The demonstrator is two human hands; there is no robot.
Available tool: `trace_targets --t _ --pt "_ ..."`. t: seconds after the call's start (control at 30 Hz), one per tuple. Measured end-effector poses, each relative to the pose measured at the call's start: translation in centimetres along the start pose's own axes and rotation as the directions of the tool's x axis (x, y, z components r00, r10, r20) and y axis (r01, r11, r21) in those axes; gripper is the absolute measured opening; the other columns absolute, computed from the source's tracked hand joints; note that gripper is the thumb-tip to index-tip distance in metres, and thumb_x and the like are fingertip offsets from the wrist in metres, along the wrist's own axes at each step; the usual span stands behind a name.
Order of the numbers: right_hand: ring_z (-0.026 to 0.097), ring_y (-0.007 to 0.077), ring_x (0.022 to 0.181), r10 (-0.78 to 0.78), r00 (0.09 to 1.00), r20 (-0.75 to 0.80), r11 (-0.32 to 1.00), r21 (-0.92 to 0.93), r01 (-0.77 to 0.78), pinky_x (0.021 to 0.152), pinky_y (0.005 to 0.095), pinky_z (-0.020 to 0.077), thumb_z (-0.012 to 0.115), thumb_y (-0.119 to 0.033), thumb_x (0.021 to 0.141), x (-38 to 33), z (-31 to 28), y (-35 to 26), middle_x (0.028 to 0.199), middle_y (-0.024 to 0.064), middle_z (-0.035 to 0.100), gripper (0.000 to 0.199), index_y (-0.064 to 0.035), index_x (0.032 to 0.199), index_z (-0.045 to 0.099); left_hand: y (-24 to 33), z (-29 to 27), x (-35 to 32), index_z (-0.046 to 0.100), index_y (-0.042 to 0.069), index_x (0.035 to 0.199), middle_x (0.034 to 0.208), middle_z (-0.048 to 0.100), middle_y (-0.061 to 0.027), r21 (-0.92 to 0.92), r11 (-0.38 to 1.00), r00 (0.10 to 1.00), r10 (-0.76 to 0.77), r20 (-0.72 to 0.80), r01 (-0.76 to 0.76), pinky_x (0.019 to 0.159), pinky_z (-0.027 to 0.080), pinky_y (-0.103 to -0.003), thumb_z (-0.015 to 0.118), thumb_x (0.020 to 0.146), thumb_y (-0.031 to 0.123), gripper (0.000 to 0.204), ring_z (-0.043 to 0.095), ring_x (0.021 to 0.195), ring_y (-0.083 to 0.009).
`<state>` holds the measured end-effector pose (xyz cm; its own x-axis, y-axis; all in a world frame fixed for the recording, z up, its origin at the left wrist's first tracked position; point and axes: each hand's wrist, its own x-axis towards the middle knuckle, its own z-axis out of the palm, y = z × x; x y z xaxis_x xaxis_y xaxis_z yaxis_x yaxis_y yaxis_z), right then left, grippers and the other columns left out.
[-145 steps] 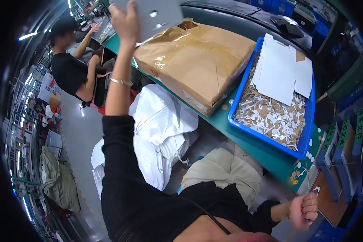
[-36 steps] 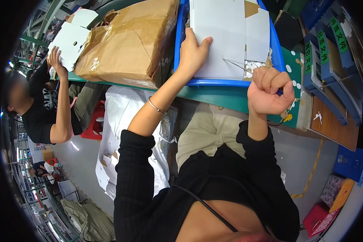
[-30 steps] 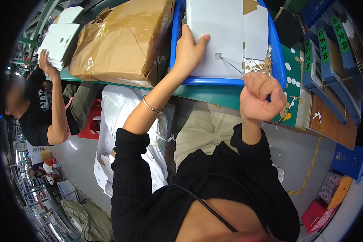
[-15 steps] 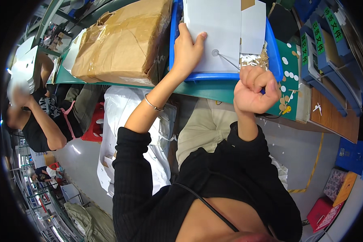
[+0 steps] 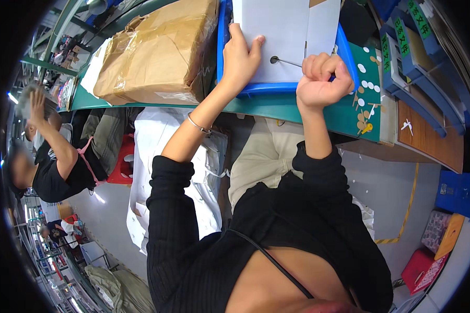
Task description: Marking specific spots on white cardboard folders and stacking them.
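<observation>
On the green bench (image 5: 277, 107), a blue tray (image 5: 277, 87) bears the white card (image 5: 271, 28). Your right hand (image 5: 322, 82) is curled tight around a thin metal tool (image 5: 289, 63), its shaft pointing left to the card's hole (image 5: 273, 60). Your left hand (image 5: 242, 58) lies just left of it, thumb spread; you can't tell its fingers' grip.

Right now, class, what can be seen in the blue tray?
White cardboard lies across the blue tray, the left hand on it; a thin tool from the right hand reaches its round hole. Whatever lies beneath is covered.
</observation>
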<state>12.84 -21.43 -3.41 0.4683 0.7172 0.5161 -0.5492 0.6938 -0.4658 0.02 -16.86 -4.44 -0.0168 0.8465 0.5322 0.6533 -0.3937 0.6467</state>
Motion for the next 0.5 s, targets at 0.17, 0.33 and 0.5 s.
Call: trace_targets --t 0.17,0.33,0.5 --pt "0.014 0.0084 0.042 -0.018 1.000 -0.014 0.993 0.115 0.019 0.040 0.0228 0.0156 0.034 -0.015 0.075 -1.8 0.1 -2.3 0.043 -0.0003 0.025 0.028 -0.0125 0.049 0.025 -0.1 0.0 -0.3 0.035 -0.006 0.095 0.059 0.053 -0.0168 0.004 1.000 1.000 -0.002 -0.004 0.002 0.044 0.043 -0.038 0.055 0.079 0.013 0.031 0.051 0.044 -0.0276" --pt "0.015 0.0090 0.042 -0.082 0.995 0.056 0.986 0.149 0.073 0.040 0.0235 0.0164 0.035 -0.014 0.075 -2.6 -0.1 -1.4 0.043 0.0005 0.025 0.027 -0.0117 0.049 0.026 -1.0 0.4 0.1 0.037 -0.002 0.089 0.057 0.046 -0.0103 -0.032 0.999 0.999 -0.033 -0.023 0.032 0.043 0.040 -0.031 0.057 0.081 0.019 0.030 0.044 0.045 -0.0190" --pt "0.015 0.0096 0.042 -0.127 0.982 0.141 0.978 0.181 0.101 0.040 0.0244 0.0165 0.035 -0.013 0.075 -3.0 -0.8 -0.7 0.044 0.0009 0.026 0.027 -0.0113 0.049 0.027 -1.3 0.7 0.1 0.038 -0.002 0.088 0.056 0.042 -0.0076 -0.056 0.995 0.997 -0.078 -0.006 0.078 0.043 0.039 -0.028 0.058 0.082 0.022 0.032 0.042 0.046 -0.0161"
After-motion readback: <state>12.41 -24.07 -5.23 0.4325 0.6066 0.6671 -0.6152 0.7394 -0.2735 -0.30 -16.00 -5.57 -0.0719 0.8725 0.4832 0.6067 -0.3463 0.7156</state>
